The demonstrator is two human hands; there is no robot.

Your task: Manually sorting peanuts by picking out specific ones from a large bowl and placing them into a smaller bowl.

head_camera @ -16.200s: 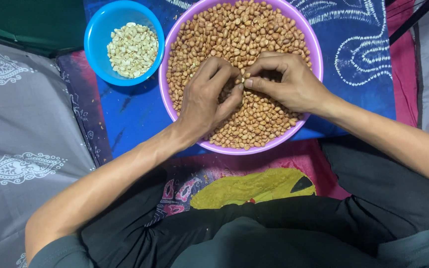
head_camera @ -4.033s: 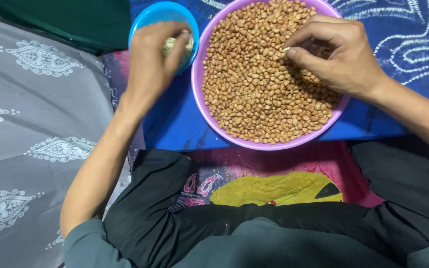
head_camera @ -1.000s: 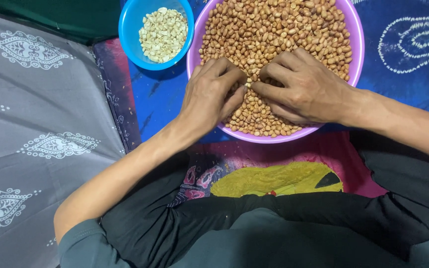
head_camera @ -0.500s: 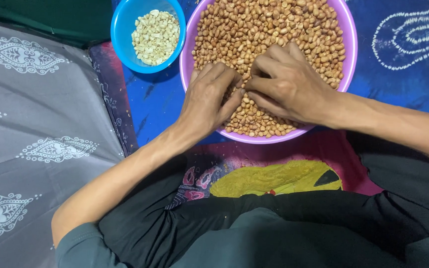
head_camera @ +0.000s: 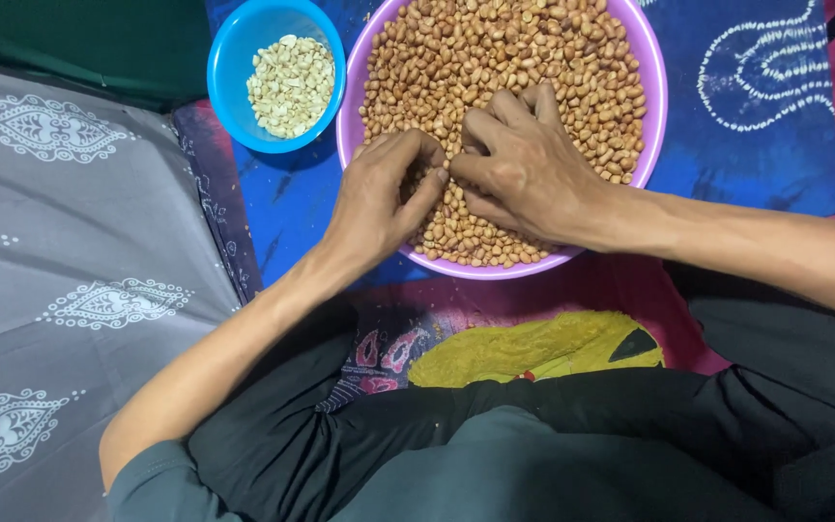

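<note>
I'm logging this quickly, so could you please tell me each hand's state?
Left hand: fingers pinched shut among the brown peanuts.
Right hand: fingers pinched shut there; contents hidden.

A home was suggested: bowls (head_camera: 648, 97) were set on patterned cloths (head_camera: 746, 106) beside grey printed bedding (head_camera: 70, 251)

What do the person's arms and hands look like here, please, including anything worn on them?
Both hands, the left hand and the right hand, are bare: no gloves, rings or watch show. The forearms are uncovered; a grey-green sleeve shows at the left upper arm.
</note>
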